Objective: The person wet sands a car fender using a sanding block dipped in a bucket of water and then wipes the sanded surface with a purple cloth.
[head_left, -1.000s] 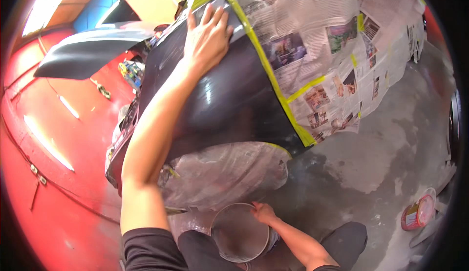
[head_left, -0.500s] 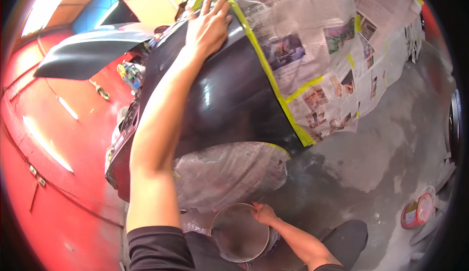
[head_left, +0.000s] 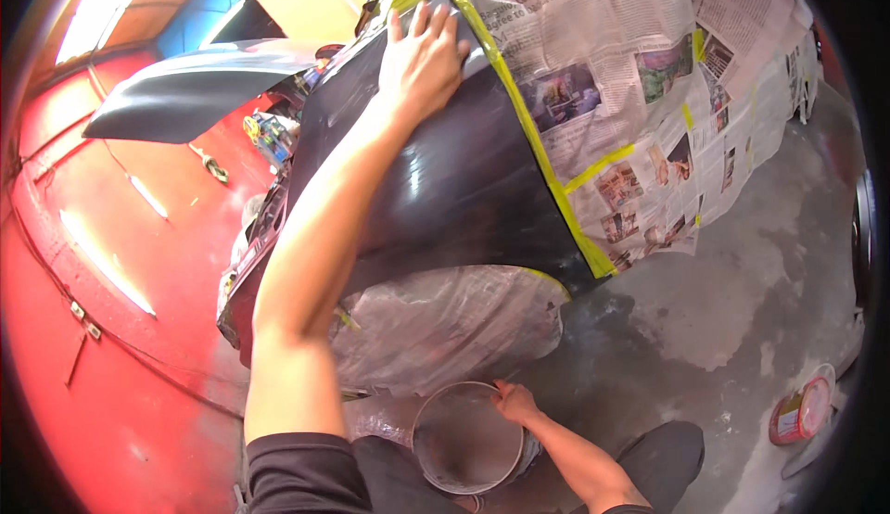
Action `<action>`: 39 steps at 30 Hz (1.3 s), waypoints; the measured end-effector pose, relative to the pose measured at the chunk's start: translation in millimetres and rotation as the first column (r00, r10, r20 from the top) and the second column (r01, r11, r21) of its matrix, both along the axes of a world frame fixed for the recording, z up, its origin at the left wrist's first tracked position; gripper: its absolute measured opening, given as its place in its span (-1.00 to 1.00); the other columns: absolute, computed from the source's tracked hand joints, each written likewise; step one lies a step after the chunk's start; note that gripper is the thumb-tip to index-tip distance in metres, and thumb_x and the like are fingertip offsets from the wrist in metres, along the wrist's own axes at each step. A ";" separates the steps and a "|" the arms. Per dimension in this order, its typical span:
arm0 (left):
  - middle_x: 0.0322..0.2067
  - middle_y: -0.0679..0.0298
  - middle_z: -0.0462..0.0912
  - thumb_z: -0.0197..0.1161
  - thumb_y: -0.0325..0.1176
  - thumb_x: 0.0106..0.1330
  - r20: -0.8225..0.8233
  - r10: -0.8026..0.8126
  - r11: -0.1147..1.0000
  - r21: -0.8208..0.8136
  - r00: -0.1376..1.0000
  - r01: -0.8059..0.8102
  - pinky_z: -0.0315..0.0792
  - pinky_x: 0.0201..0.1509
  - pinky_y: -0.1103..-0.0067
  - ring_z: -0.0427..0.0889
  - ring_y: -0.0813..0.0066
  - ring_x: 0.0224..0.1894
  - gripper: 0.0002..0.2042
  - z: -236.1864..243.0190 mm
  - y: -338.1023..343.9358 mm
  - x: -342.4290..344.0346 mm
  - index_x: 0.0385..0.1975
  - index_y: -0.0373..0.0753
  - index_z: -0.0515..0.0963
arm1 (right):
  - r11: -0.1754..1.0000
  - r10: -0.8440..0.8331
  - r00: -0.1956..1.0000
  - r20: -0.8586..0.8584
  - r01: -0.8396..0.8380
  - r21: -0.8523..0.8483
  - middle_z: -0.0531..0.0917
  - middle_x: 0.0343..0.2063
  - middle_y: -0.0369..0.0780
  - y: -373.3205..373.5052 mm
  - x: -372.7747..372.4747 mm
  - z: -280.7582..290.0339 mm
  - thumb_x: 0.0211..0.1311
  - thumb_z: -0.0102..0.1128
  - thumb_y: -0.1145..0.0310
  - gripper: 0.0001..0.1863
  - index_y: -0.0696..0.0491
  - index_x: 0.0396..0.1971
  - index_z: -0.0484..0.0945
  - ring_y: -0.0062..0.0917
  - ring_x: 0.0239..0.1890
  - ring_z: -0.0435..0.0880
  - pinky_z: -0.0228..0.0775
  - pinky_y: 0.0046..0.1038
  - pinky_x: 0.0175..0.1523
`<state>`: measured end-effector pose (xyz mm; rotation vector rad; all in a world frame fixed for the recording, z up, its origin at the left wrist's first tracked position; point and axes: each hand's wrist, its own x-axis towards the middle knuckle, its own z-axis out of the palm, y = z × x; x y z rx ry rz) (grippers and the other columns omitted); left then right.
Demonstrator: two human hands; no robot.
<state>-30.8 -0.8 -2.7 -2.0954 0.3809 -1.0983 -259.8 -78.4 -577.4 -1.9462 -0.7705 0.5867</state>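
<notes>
Nearby, the right hand (head_left: 514, 403) grips the rim of a round bucket (head_left: 414, 432) (its inside looks murky grey); grey floor (head_left: 714, 329) stretches rightward to a red tub (head_left: 803, 412). Farther up, the left hand (head_left: 423, 64) rests on a dark car panel (head_left: 454, 190), fingers spread, near yellow tape (head_left: 533, 136) edging the newspaper (head_left: 593, 27).

Left grip (head_left: 422, 67): is lying flat on dark car panel (head_left: 454, 194), upper end. Right grip (head_left: 514, 402): is holding bucket (head_left: 415, 426) at rim. Yellow tape (head_left: 522, 111): is edging panel, bordering newspaper (head_left: 616, 13). Red tub (head_left: 801, 414): is standing far right.
</notes>
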 end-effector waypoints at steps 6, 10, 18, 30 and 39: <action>0.42 -0.11 0.35 0.02 -0.18 0.57 -0.007 -0.205 0.975 -0.088 0.979 0.203 0.12 0.54 -0.03 0.30 -0.14 0.48 -0.52 10.3 6.5 18.4 0.31 -0.42 0.40 | 0.997 -0.010 0.997 0.079 0.004 0.076 0.74 -0.04 0.02 16.9 -8.5 -22.1 0.34 0.19 0.09 -0.44 0.02 0.28 0.55 0.00 0.05 0.69 0.51 -0.08 0.22; 0.44 -0.10 0.33 0.00 -0.16 0.58 -0.015 -0.164 0.981 -0.108 0.986 0.162 0.10 0.56 0.01 0.24 -0.13 0.51 -0.48 -0.8 -1.4 19.1 0.36 -0.43 0.33 | 0.998 -0.016 0.997 0.072 0.012 0.065 0.74 -0.07 0.03 8.9 -8.6 -15.1 0.35 0.18 0.10 -0.46 0.01 0.26 0.56 0.01 0.02 0.70 0.52 -0.07 0.20; 0.50 -0.08 0.21 -0.02 -0.10 0.59 -0.047 -0.174 0.969 -0.183 0.984 0.163 0.03 0.60 0.05 0.13 -0.08 0.57 -0.43 -14.1 8.5 8.6 0.42 -0.42 0.28 | 0.998 0.054 0.994 0.095 -0.055 0.006 0.74 -0.11 0.09 8.3 -2.4 -5.7 0.35 0.17 0.12 -0.46 0.03 0.27 0.55 0.02 0.01 0.71 0.54 -0.07 0.17; 0.47 -0.08 0.28 0.07 -0.15 0.55 0.014 -0.168 0.966 -0.195 0.986 0.168 0.05 0.60 0.08 0.19 -0.01 0.55 -0.45 -52.6 11.3 -28.8 0.39 -0.41 0.34 | 0.995 0.026 0.981 0.191 -0.044 0.089 0.74 -0.06 0.06 8.7 -8.5 -3.5 0.36 0.15 0.14 -0.45 0.10 0.27 0.53 0.03 0.01 0.71 0.52 -0.04 0.18; 0.51 -0.01 0.25 -0.05 -0.15 0.61 0.008 -0.006 0.928 -0.372 1.000 0.008 -0.02 0.63 0.16 0.14 0.03 0.59 -0.45 -56.6 131.4 -125.8 0.46 -0.35 0.30 | 0.997 -0.020 0.984 0.178 0.034 -0.076 0.74 -0.16 0.09 4.5 6.4 -13.6 0.31 0.22 0.20 -0.54 0.02 0.17 0.59 0.04 -0.05 0.73 0.57 -0.02 0.09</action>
